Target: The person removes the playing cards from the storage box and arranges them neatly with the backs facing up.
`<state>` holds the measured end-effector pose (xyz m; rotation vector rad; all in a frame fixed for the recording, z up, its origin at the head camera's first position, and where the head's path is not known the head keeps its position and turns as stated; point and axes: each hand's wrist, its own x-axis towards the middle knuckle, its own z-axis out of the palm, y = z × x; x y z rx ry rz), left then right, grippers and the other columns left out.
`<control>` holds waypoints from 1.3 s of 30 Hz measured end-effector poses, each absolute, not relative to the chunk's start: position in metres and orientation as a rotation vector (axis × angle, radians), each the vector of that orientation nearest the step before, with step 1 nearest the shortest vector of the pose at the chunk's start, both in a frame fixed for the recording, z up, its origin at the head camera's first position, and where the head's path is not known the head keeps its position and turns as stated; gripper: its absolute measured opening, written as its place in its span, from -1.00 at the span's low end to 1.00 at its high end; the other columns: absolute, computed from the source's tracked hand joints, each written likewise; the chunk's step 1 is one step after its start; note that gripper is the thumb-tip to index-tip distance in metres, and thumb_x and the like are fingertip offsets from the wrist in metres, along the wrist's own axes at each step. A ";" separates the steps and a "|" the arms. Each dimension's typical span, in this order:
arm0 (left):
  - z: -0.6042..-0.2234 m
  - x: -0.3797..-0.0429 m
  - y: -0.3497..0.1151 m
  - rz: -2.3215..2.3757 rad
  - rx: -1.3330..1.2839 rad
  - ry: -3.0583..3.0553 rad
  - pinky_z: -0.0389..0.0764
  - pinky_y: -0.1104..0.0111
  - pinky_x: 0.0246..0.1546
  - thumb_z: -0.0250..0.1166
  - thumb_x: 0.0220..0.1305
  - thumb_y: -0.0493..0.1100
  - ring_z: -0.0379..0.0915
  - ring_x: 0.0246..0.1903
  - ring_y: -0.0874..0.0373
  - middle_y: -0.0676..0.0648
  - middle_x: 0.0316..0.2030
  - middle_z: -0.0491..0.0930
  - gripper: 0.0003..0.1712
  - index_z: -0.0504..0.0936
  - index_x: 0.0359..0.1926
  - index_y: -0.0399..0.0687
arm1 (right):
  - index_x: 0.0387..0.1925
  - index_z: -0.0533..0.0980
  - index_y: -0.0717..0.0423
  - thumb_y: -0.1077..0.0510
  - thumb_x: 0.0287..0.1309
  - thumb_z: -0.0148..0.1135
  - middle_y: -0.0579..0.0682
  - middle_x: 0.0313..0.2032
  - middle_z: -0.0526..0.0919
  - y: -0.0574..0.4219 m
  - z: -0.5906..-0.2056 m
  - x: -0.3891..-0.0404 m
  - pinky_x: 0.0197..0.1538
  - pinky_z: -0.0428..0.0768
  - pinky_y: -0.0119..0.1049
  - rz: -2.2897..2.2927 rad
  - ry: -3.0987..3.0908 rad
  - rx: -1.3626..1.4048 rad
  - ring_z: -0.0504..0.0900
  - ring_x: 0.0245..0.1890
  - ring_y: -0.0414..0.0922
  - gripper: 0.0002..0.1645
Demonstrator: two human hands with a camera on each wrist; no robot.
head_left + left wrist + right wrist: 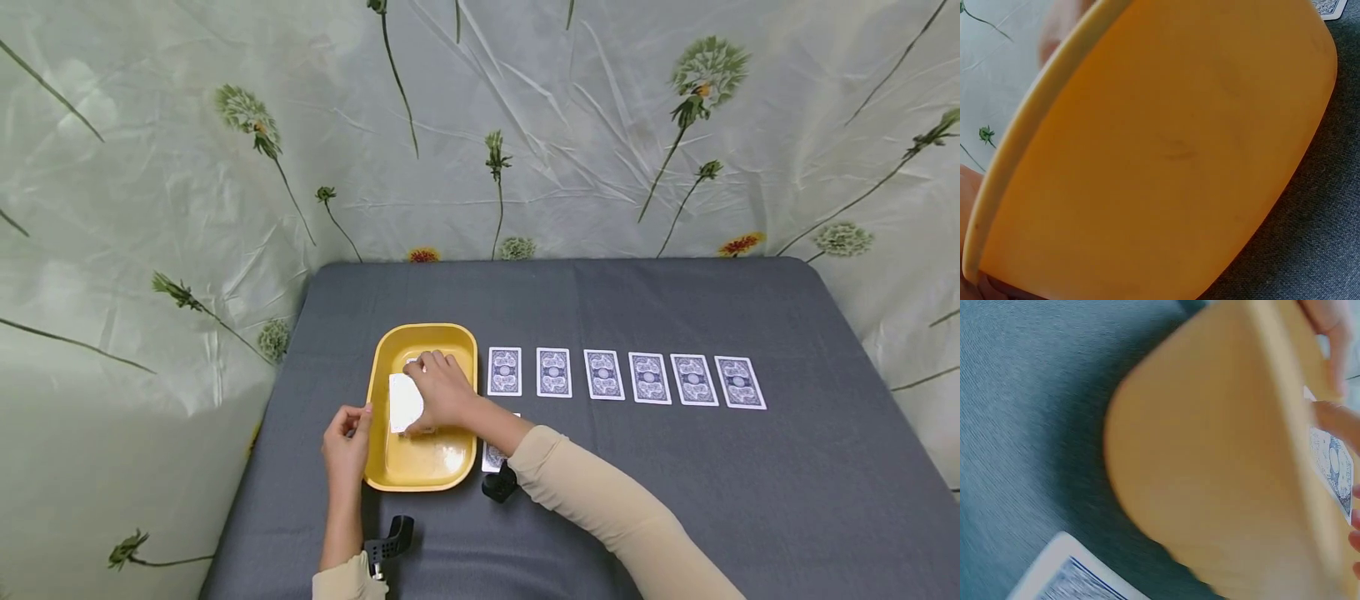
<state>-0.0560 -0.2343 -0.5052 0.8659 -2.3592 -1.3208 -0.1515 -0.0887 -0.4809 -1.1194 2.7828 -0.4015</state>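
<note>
A yellow tray [431,457] sits on the grey cloth at the left. My right hand [423,382] reaches into it and pinches a playing card [405,402], whose white face is turned up, above what looks like a small stack. In the right wrist view the same card's blue back [1333,467] shows between my fingers, over the tray's rim [1285,406]. My left hand [358,419] grips the tray's left rim. The tray's outer wall [1166,156] fills the left wrist view.
Several face-down blue-backed cards [626,377] lie in a row to the right of the tray. One more card [492,456] lies partly under my right forearm, also seen as a card [1069,578] in the right wrist view. A flowered sheet hangs behind the table.
</note>
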 end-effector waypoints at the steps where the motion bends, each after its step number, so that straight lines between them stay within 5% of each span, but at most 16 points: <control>1: -0.506 -0.056 -0.234 -1.322 0.865 -2.360 0.26 0.42 -0.51 0.21 0.25 -0.09 0.25 -0.51 0.17 0.01 -0.56 0.36 -0.75 0.56 -0.39 -0.21 | 0.14 0.34 -0.02 -0.48 -0.54 0.43 -0.01 0.00 0.39 -0.087 -0.476 -0.152 0.01 0.27 -0.26 -0.398 2.796 -1.128 0.31 0.00 -0.11 0.14; 22: -0.509 -0.054 -0.233 -1.295 0.887 -2.386 0.27 0.44 -0.51 0.18 0.25 0.03 0.25 -0.50 0.15 -0.02 -0.53 0.36 -0.64 0.53 -0.39 -0.21 | 0.17 0.34 -0.01 -0.50 -0.50 0.39 0.03 -0.04 0.36 0.036 -0.415 -0.188 -0.13 0.31 -0.18 -0.461 3.079 -0.821 0.34 -0.09 -0.04 0.15; 39: -0.506 -0.054 -0.230 -1.283 0.883 -2.380 0.26 0.45 -0.53 0.19 0.25 0.02 0.24 -0.55 0.22 0.02 -0.55 0.37 -0.65 0.54 -0.39 -0.23 | 0.09 0.42 0.08 -0.43 -0.58 0.46 0.07 -0.12 0.45 0.105 -0.476 -0.133 -0.07 0.34 -0.01 -0.397 2.953 -0.897 0.43 -0.10 0.01 0.12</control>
